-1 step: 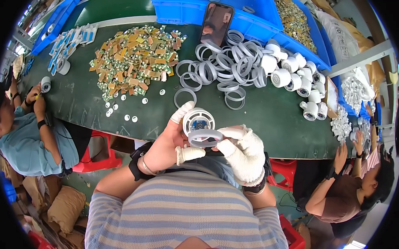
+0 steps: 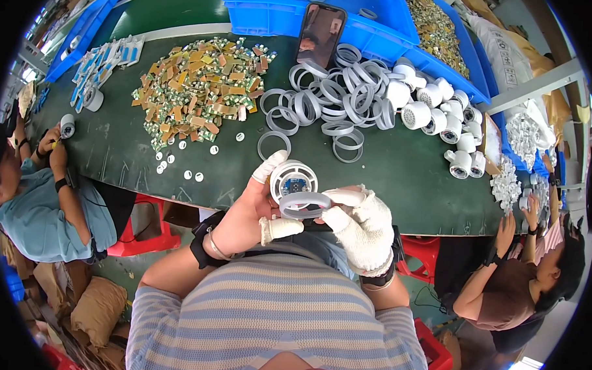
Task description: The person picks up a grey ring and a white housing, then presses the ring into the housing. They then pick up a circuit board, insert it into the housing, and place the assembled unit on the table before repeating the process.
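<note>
My left hand (image 2: 244,212), with white covers on some fingertips, is closed around a round white housing (image 2: 276,179). Inside the housing's open face a blue circuit board (image 2: 295,185) shows. In a white knitted glove, my right hand (image 2: 363,230) pinches a grey ring (image 2: 306,197) by its right side. The ring is tilted in front of the housing's near edge and covers part of it; whether the two touch I cannot tell. Just beyond my hands, a loose grey ring (image 2: 261,144) lies at the front of a heap of similar rings (image 2: 306,107).
A pile of small circuit boards (image 2: 198,93) covers the table's left middle, with small white discs (image 2: 188,175) before it. White camera-like housings (image 2: 435,111) are heaped right of the rings. A phone (image 2: 321,34) leans on a blue bin (image 2: 259,17). Co-workers sit at both sides.
</note>
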The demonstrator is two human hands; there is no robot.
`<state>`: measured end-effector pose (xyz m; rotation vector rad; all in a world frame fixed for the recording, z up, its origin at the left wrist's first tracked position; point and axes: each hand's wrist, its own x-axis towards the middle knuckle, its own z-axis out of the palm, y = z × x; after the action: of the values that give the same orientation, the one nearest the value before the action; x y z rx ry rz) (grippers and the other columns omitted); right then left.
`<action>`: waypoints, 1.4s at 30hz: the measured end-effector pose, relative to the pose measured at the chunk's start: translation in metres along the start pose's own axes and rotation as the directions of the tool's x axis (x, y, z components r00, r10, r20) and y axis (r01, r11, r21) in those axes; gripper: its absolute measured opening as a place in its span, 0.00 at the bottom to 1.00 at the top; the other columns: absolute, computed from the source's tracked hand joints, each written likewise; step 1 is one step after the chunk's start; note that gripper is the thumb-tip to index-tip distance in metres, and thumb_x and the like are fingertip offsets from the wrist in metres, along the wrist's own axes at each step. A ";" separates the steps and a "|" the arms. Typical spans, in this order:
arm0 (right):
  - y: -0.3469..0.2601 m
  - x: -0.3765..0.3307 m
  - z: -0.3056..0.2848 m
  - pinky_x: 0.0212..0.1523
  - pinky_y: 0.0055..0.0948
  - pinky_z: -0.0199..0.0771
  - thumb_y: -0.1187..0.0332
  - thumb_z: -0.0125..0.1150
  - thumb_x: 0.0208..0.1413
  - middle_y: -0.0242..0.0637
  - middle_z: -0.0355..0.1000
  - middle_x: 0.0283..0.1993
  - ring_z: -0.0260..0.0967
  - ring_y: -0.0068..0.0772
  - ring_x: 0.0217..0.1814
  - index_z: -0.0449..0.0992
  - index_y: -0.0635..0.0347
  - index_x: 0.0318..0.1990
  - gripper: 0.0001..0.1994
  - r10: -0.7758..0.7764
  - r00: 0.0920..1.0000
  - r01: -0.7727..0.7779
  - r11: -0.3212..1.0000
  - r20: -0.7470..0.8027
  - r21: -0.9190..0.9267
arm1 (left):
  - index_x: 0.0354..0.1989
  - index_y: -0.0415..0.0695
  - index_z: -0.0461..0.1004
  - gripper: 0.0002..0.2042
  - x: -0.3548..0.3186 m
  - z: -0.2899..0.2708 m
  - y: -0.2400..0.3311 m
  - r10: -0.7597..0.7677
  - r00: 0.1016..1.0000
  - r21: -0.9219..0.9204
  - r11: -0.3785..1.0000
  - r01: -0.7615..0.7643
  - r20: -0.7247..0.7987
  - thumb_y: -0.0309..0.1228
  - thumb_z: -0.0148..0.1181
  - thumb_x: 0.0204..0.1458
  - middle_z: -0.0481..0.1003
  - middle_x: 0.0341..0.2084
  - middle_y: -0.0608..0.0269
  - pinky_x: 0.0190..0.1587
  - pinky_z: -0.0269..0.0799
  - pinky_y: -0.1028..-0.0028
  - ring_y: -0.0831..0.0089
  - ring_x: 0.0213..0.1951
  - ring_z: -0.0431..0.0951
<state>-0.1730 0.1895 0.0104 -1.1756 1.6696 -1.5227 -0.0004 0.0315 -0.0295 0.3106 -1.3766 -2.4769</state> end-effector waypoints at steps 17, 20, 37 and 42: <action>0.010 0.012 0.012 0.49 0.35 0.76 0.65 0.74 0.57 0.47 0.75 0.53 0.75 0.39 0.49 0.76 0.64 0.57 0.23 -0.065 0.995 0.067 0.997 -0.073 0.027 | 0.78 0.48 0.53 0.46 -0.001 0.000 -0.004 0.083 0.996 0.088 0.993 -0.080 -0.028 0.14 0.72 0.51 0.70 0.65 0.61 0.67 0.69 0.64 0.69 0.66 0.72; 0.009 0.014 0.013 0.54 0.39 0.77 0.51 0.80 0.46 0.49 0.73 0.56 0.75 0.42 0.52 0.67 0.65 0.65 0.43 -0.070 0.995 0.061 0.989 -0.069 -0.134 | 0.76 0.46 0.56 0.42 -0.002 0.003 -0.004 0.076 0.995 0.274 0.957 -0.091 0.064 0.16 0.72 0.52 0.70 0.64 0.62 0.65 0.70 0.63 0.69 0.65 0.72; 0.000 0.039 -0.022 0.43 0.36 0.76 0.53 0.62 0.65 0.43 0.76 0.32 0.77 0.39 0.36 0.82 0.66 0.41 0.20 0.304 0.946 -0.323 0.917 -0.111 -0.235 | 0.58 0.49 0.76 0.31 -0.007 -0.055 0.062 0.315 0.947 0.983 0.143 -0.117 0.067 0.41 0.81 0.45 0.78 0.46 0.57 0.54 0.71 0.61 0.56 0.50 0.75; 0.045 0.057 -0.064 0.47 0.43 0.75 0.55 0.68 0.62 0.48 0.78 0.36 0.76 0.51 0.40 0.81 0.61 0.38 0.16 -0.013 0.981 -0.145 0.625 -0.196 -0.767 | 0.40 0.48 0.83 0.09 0.007 -0.149 0.062 0.498 0.867 0.915 -0.338 0.220 -0.025 0.30 0.72 0.50 0.73 0.36 0.55 0.48 0.69 0.54 0.49 0.43 0.71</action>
<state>-0.2632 0.1665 -0.0145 -1.3729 2.6163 -0.8344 0.0501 -0.1203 -0.0542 0.8425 -2.5866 -0.0774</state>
